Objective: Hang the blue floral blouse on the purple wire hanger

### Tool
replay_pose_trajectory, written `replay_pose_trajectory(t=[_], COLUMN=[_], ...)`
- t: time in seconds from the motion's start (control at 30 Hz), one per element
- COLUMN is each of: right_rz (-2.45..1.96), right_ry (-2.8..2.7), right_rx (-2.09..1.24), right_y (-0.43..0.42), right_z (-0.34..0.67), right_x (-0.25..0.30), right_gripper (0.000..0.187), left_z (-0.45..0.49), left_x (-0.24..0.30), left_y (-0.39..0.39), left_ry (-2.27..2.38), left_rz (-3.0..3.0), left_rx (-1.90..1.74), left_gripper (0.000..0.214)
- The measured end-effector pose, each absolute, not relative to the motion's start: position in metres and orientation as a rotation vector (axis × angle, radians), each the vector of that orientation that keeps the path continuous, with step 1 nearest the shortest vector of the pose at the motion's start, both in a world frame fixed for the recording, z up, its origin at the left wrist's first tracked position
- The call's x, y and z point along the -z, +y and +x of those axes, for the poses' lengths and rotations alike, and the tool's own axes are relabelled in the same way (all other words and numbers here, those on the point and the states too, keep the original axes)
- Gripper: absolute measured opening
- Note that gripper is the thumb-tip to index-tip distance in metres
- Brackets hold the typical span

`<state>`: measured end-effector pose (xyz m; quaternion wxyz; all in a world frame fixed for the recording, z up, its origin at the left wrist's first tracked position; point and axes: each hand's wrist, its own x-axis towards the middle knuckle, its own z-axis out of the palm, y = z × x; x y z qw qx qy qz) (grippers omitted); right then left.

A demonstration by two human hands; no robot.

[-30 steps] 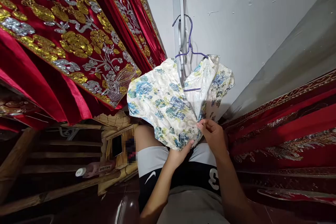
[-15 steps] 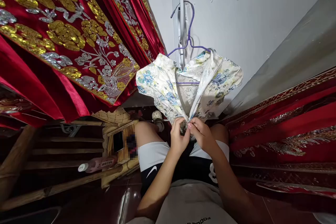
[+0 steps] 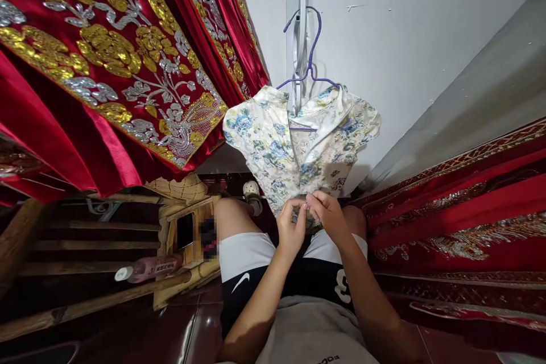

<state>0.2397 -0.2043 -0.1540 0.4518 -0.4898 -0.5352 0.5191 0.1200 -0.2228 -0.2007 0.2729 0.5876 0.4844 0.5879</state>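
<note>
A white cheongsam-style garment with blue and yellow flowers (image 3: 273,142) hangs before me from a purple wire hanger (image 3: 310,65). Its front is slit down the middle, with the edges lying close together. Just in front of its lower part, my left hand (image 3: 292,230) is pinched, thumb against finger. Beside it my right hand (image 3: 329,217) is pinched too, and the fingertips of both meet. Whatever is between them, if anything, is too small to make out. Below the hands, the garment's bottom is partly hidden.
Red cloth with gold and silver sequins (image 3: 111,51) hangs at left, more red embellished fabric (image 3: 478,216) at right. A bamboo frame (image 3: 106,307) at lower left holds a pink bottle (image 3: 149,268). A light clog (image 3: 251,189) is on the floor, near the white wall (image 3: 362,28).
Both hands have come away from the garment's front edges, still pinched together. The opening has fallen nearly closed, and the garment hangs narrower. The view has shifted slightly.
</note>
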Motion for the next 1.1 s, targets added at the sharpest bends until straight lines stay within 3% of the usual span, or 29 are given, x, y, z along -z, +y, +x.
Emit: replay_pose_trajectory(t=[0.13, 0.3, 0.67, 0.87, 0.97, 1.1], right_rz=[-1.371, -1.657, -1.743, -1.474, -1.23, -1.16], right_ry=[-1.398, -1.618, -1.997, -2.226, -2.127, -1.709], right_rx=[-1.085, -0.8, -0.488, -0.681, -1.002, -1.517], right_y=[-0.163, -0.086, -0.054, -0.083, -0.111, -0.125], right_z=[0.243, 0.229, 0.217, 0.236, 0.24, 0.24], right_x=[0.173, 0.182, 0.172, 0.145, 0.136, 0.126], right_gripper=[0.034, 0.03, 0.033, 0.039, 0.039, 0.033], left_z=[0.108, 0.088, 0.059, 0.069, 0.081, 0.09], left_x=[0.202, 0.203, 0.209, 0.2, 0.204, 0.203], left_y=[-0.182, -0.129, -0.137, -0.129, -0.133, -0.14], left_ry=[1.38, 1.426, 1.463, 1.379, 1.331, 1.367], left_rz=[1.577, 1.485, 1.627, 1.784, 1.82, 1.863], left_rx=[-1.546, -1.426, -1.33, -1.28, -1.286, -1.311], left_gripper=[0.01, 0.036, 0.028, 0.028, 0.006, 0.012])
